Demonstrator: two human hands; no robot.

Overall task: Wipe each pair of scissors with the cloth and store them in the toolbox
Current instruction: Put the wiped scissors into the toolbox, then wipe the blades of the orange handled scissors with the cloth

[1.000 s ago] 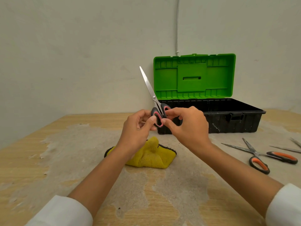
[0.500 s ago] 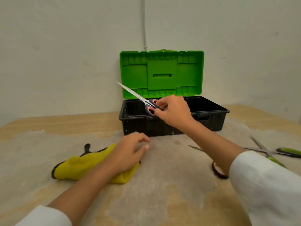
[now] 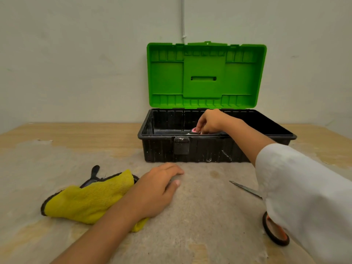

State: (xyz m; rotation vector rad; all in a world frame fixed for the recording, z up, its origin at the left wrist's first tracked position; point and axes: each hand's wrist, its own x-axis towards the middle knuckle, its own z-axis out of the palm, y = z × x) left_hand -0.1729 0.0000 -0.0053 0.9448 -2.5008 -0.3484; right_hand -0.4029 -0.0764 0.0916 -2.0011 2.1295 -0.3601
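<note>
The black toolbox (image 3: 163,149) stands at the back of the table with its green lid (image 3: 205,75) upright. My right hand (image 3: 209,122) reaches down inside it, fingers closed on the pink-and-black scissors (image 3: 194,130); only a bit of their handle shows above the front rim. My left hand (image 3: 158,189) rests palm down on the table, fingers loosely apart, its wrist over the yellow cloth (image 3: 89,201). Another pair of scissors with orange-and-black handles (image 3: 274,235) lies at the right, mostly hidden under my right sleeve, with one blade tip (image 3: 243,188) showing.
A black loop (image 3: 94,171) sticks out from behind the cloth. The table top is worn wood with a grey scuffed patch (image 3: 200,216). A plain wall rises right behind the toolbox. The toolbox latch (image 3: 182,145) hangs on the front wall.
My right hand has carried the pink-and-black scissors from above the toolbox's front edge down into it. My left hand has stayed on the table by the cloth. The view moved closer.
</note>
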